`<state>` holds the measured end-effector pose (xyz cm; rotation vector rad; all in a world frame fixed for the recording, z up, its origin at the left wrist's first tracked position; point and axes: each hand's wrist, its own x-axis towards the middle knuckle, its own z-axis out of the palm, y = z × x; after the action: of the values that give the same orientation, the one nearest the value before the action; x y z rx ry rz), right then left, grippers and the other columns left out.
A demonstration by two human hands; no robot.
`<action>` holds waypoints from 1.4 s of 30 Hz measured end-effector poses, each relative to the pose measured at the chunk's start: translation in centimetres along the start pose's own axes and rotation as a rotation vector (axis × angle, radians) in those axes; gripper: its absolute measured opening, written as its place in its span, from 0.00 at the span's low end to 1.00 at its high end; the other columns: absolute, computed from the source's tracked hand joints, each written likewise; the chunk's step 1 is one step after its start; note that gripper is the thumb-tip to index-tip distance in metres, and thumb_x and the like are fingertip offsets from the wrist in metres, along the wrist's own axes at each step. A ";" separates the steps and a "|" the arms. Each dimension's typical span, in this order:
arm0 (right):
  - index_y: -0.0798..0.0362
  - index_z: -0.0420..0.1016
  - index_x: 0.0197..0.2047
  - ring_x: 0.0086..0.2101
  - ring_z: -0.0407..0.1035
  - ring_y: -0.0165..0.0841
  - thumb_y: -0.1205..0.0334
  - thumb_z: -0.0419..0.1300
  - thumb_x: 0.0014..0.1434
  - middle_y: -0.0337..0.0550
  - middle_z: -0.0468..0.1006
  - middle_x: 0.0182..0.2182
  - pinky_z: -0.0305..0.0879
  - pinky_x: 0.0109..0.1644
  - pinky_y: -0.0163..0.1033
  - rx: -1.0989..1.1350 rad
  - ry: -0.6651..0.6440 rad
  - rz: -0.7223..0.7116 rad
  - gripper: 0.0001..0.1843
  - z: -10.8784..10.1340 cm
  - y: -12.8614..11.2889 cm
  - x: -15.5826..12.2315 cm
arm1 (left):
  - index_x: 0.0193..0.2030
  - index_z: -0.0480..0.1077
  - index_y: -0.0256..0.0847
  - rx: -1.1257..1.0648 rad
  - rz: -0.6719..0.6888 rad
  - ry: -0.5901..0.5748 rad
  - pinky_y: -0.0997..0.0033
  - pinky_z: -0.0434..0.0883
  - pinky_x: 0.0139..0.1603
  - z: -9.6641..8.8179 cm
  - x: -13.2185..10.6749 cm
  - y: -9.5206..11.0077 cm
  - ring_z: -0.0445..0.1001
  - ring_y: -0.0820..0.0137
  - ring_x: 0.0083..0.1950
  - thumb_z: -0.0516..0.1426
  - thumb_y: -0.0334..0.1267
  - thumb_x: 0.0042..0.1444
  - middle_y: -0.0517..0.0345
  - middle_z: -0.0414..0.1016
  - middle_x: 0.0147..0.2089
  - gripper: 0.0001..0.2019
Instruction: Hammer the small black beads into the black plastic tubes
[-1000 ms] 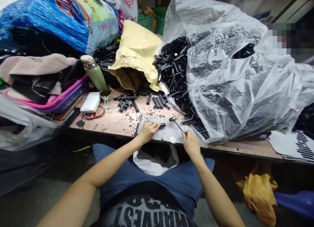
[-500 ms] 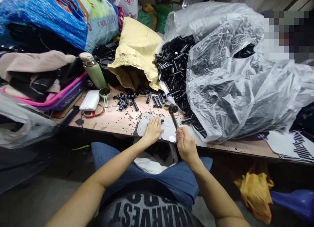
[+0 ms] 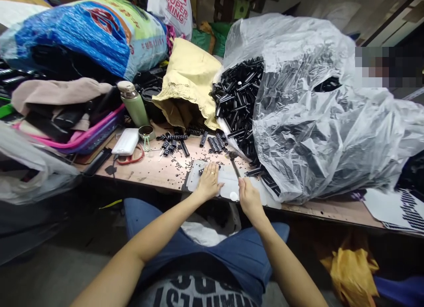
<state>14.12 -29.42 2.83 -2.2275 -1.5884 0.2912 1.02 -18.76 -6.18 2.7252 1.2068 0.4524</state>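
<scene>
One tube [image 3: 200, 171] under flat left hand [image 3: 209, 182], right hand [image 3: 250, 195] gripping hammer [image 3: 235, 164] pointed to eleven o'clock; apparently steadying step, any strike calling for tube exposed.

Left hand [image 3: 208, 183] flattened over black tube [image 3: 201, 171], hammer [image 3: 233, 155] shifted

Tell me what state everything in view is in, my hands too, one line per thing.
Left hand: open, fingers extended over a dark piece
Dark piece: mostly covered
Right hand: closed around the hammer
Hammer: held by its handle
Flask: upright, capped
Green cup: uncovered
Yellow sack: mouth open
Clear plastic bag: open, black tubes showing
Black tubes: loosely heaped
</scene>
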 end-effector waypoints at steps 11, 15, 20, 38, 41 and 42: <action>0.50 0.64 0.34 0.24 0.68 0.34 0.46 0.38 0.68 0.39 0.73 0.23 0.56 0.30 0.36 0.106 -0.107 -0.169 0.22 -1.7 -2.6 -1.1 | 0.64 0.59 0.30 -0.008 -0.028 0.010 0.56 0.63 0.58 0.0 0.6 2.0 0.65 0.57 0.60 0.45 0.34 0.65 0.37 0.69 0.57 0.22; 0.51 0.66 0.41 0.27 0.72 0.37 0.49 0.38 0.69 0.43 0.77 0.28 0.56 0.30 0.36 0.037 -0.206 -0.200 0.21 0.3 -2.7 -1.6 | 0.68 0.50 0.24 -0.025 0.029 0.010 0.53 0.51 0.67 1.2 0.4 2.1 0.51 0.55 0.70 0.42 0.46 0.66 0.34 0.54 0.69 0.30; 0.51 0.67 0.38 0.25 0.70 0.36 0.48 0.38 0.68 0.43 0.76 0.26 0.56 0.29 0.36 0.064 -0.099 -0.198 0.22 -0.9 -4.5 -2.3 | 0.68 0.50 0.26 -0.075 -0.010 0.005 0.49 0.52 0.67 1.6 1.4 1.6 0.52 0.54 0.70 0.43 0.45 0.65 0.33 0.54 0.68 0.30; 0.53 0.67 0.40 0.25 0.72 0.38 0.54 0.38 0.70 0.47 0.78 0.26 0.53 0.29 0.37 -0.260 -0.282 -0.197 0.20 1.9 -5.8 -0.6 | 0.68 0.50 0.21 -0.036 -0.004 -0.048 0.54 0.48 0.70 1.2 3.3 0.4 0.49 0.56 0.71 0.44 0.42 0.65 0.32 0.51 0.69 0.30; 0.51 0.65 0.37 0.24 0.70 0.36 0.51 0.35 0.70 0.43 0.75 0.24 0.53 0.29 0.36 -0.157 -0.119 -0.171 0.23 -0.1 -4.9 -0.2 | 0.66 0.55 0.24 -0.113 -0.018 -0.060 0.55 0.51 0.69 -0.3 3.9 -0.1 0.54 0.59 0.69 0.44 0.32 0.64 0.35 0.58 0.67 0.25; 0.51 0.65 0.36 0.24 0.69 0.35 0.49 0.34 0.70 0.42 0.74 0.23 0.53 0.29 0.36 -0.138 -0.065 -0.157 0.24 -0.7 -4.3 -0.1 | 0.64 0.58 0.24 -0.144 -0.043 -0.062 0.56 0.53 0.68 -0.9 3.9 -0.1 0.56 0.60 0.68 0.43 0.29 0.63 0.35 0.61 0.65 0.23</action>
<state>10.70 -28.40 5.27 -2.1969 -1.8579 0.2173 3.17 -15.83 -4.50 2.5679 1.1667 0.4285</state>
